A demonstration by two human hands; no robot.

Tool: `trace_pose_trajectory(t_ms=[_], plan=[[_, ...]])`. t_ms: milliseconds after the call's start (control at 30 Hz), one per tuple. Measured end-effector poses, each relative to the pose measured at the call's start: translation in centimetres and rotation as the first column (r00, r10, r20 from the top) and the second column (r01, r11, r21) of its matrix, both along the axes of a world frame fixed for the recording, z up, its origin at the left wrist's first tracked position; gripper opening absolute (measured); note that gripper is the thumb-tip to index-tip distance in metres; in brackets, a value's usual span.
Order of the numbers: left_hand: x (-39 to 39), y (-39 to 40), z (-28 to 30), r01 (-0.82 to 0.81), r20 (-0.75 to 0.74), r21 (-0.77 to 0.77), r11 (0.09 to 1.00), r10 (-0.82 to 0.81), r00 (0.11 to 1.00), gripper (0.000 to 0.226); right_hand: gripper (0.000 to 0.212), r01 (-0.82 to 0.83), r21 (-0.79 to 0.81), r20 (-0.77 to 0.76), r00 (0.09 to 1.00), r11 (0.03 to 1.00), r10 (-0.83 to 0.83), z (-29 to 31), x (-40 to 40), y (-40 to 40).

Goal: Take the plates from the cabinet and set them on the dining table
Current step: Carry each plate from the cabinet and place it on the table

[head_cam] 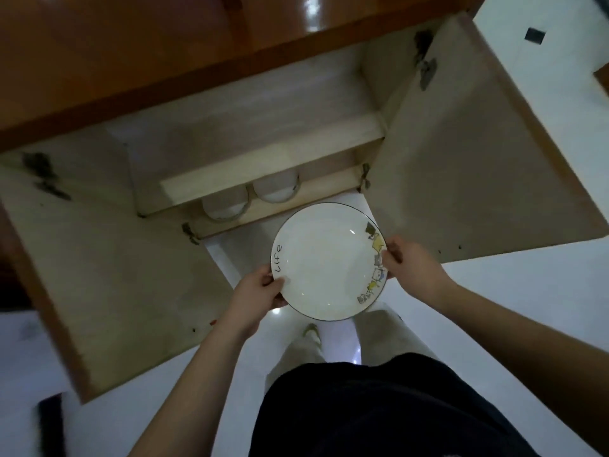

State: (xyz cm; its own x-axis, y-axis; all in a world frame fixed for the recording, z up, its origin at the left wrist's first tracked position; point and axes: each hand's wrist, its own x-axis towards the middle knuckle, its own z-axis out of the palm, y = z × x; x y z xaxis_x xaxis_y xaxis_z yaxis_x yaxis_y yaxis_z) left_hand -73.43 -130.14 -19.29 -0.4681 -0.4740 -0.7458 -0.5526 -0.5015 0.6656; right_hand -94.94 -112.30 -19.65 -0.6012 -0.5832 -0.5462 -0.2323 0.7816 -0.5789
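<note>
Looking straight down here: both hands are on a round white ceramic plate with a thin dark rim (329, 262), cartoon figures down one side and "Life" on the other. The left hand (260, 288) pinches its left edge, the right hand (408, 262) grips the right edge, and the plate is held level above the glossy white tiled floor (494, 308), just outside the low wooden cabinet (250, 133). Both pale-lined doors (461, 166) hang wide open. On the bottom shelf sit two more pale round dishes (250, 199) side by side, half tucked under the upper shelf. Room's pretty dim.
</note>
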Motion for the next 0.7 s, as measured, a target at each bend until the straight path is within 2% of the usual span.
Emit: trace_pose_trajectory(t_ms=[100,233,367,433,533,700], plan=[[1.8,0.1,1.6,-0.011,-0.034,-0.040,0.999,0.009,0.999,0.025,0.014,0.098,-0.043,-0.006,0.995,0.994,-0.098,2.5,3.4,0.8],[3.5,0.5,3.8,0.054,-0.091,-0.074,0.996,-0.061,0.994,0.022,0.017,0.281,-0.086,0.037,0.960,0.956,-0.278,4.9,7.2,2.7],[3.8,1.3,6.0,0.221,-0.141,-0.135,0.966,-0.240,0.960,0.024,0.021,0.464,-0.145,0.121,0.885,0.874,-0.449,7.9,9.9,5.6],[3.1,2.0,7.1,0.359,-0.142,-0.160,0.920,-0.381,0.913,0.027,0.025,0.542,-0.175,0.141,0.840,0.822,-0.524,9.2,11.0,7.6],[1.2,3.8,8.5,0.547,-0.133,-0.154,0.823,-0.566,0.814,0.026,0.019,0.640,-0.185,0.158,0.768,0.746,-0.620,10.3,12.3,11.5],[-2.2,8.6,10.0,0.721,-0.134,-0.183,0.669,-0.743,0.655,0.027,0.027,0.747,-0.225,0.147,0.661,0.626,-0.736,12.0,15.0,18.6]])
